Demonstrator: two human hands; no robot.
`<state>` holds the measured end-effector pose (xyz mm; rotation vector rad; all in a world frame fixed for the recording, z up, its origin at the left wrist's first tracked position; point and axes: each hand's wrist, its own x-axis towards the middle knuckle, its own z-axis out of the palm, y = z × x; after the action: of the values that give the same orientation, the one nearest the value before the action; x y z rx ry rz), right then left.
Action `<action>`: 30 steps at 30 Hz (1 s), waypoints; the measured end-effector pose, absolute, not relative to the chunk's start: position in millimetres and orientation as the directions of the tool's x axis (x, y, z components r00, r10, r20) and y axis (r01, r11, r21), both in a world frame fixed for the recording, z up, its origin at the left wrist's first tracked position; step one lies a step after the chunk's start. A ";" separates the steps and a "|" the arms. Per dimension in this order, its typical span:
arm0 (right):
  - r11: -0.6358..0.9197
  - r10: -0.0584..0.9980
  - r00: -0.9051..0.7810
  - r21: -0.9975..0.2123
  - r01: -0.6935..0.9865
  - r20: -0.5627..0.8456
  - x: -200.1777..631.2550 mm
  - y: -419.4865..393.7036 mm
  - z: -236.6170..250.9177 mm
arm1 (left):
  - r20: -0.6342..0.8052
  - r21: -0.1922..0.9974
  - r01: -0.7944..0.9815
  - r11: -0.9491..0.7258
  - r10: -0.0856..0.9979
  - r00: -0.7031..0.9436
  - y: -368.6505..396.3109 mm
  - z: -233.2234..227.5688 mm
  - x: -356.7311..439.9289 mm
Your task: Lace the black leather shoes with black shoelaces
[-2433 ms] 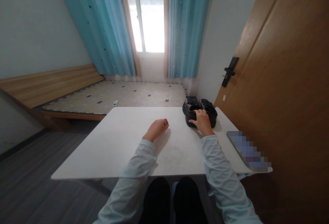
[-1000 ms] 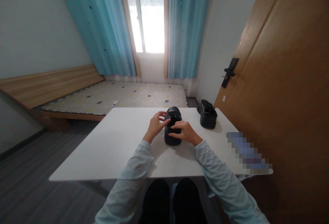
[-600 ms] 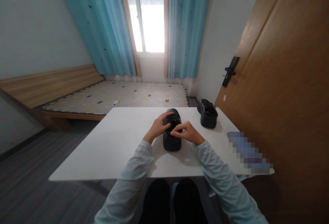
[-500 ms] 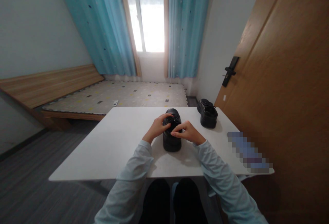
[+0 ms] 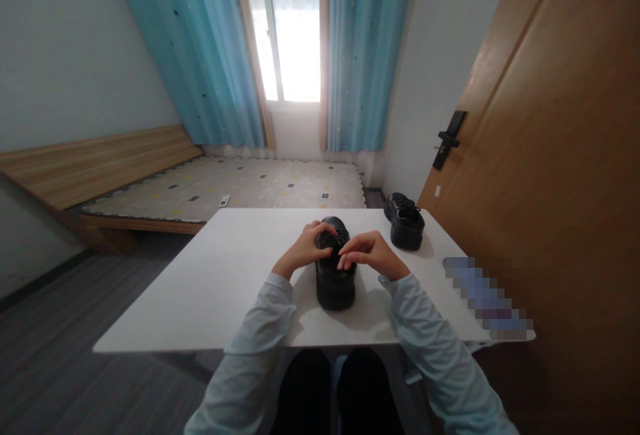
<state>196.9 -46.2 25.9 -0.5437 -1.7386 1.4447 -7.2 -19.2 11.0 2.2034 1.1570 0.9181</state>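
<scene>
A black lace-up shoe stands on the white table in front of me, its heel toward me and its toe toward the window. My left hand holds the shoe from the left, thumb and forefinger curled at the tongue and laces. From the right, my right hand reaches over the shoe's opening with bent fingers pressed together; any lace between them is too small and dark to make out. The second black shoe rests at the table's far right, touched by neither hand.
A blurred-out bluish flat object lies along the table's right edge. Close by on the right is a wooden door with a black handle. Beyond the table stands a bed with a small white item on it.
The shoe between my hands has shifted slightly toward me. My right hand has moved a little to the right, and its fingers are bent differently. The left hand stays at the tongue.
</scene>
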 end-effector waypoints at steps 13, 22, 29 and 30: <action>0.623 0.778 -0.262 -0.752 0.213 0.571 190.6 -33.2 19.2 | 0.295 0.691 0.488 -0.534 0.824 0.483 -18.9 11.6 -13.5; 0.810 0.578 -0.416 -0.433 0.396 0.702 180.1 -33.4 8.4 | 0.335 0.694 0.459 -0.555 0.813 0.477 -16.1 8.5 -13.8; 0.751 0.660 -0.341 -0.567 0.339 0.670 179.2 -34.6 11.0 | 0.354 0.712 0.433 -0.553 0.815 0.460 -14.1 6.8 -14.4; 0.738 0.675 -0.328 -0.586 0.336 0.662 179.1 -34.6 11.3 | 0.353 0.714 0.430 -0.553 0.814 0.461 -13.7 6.4 -14.4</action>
<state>179.1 -34.6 11.3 -0.7728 -1.9372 0.4245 -14.4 -13.7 6.4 2.1744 1.0331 0.9381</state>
